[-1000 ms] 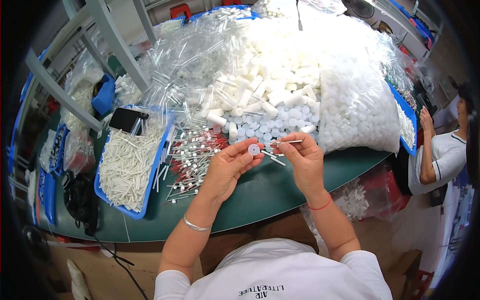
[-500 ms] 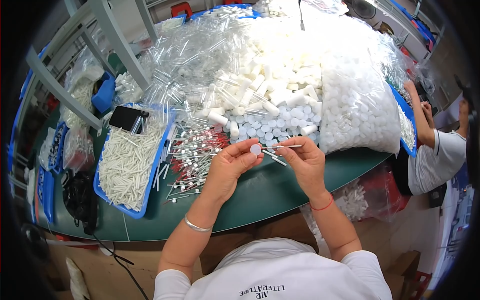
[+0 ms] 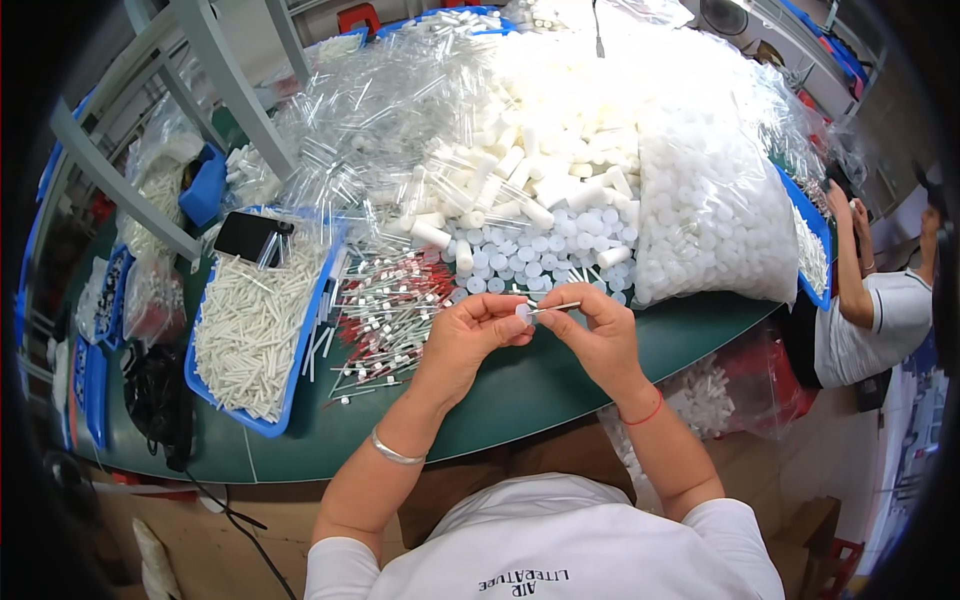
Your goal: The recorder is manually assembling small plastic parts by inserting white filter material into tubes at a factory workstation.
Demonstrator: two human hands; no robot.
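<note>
My left hand (image 3: pixel 468 338) pinches a small translucent white round cap (image 3: pixel 523 313) between thumb and fingertips. In my right hand (image 3: pixel 602 338) a thin rod (image 3: pixel 560 306) is gripped between thumb and forefinger, its tip at the cap. Whether the tip sits in the cap or only touches it, I cannot tell. Just beyond my hands lie loose translucent caps (image 3: pixel 515 262). To the left of my left hand spreads a heap of thin red and white sticks with small white ends (image 3: pixel 395 310).
A blue tray (image 3: pixel 283 405) of short white tubes stands on the green table (image 3: pixel 520 400), a black phone (image 3: pixel 250 238) on its contents. White cylinders (image 3: pixel 520 180) and clear tubes are piled behind. On the right are a full plastic bag (image 3: pixel 710 220) and another person (image 3: pixel 875 320).
My right hand has moved left, bringing the rod's tip to the cap. The cap has turned more edge-on in my left hand. The other person's hands have shifted.
</note>
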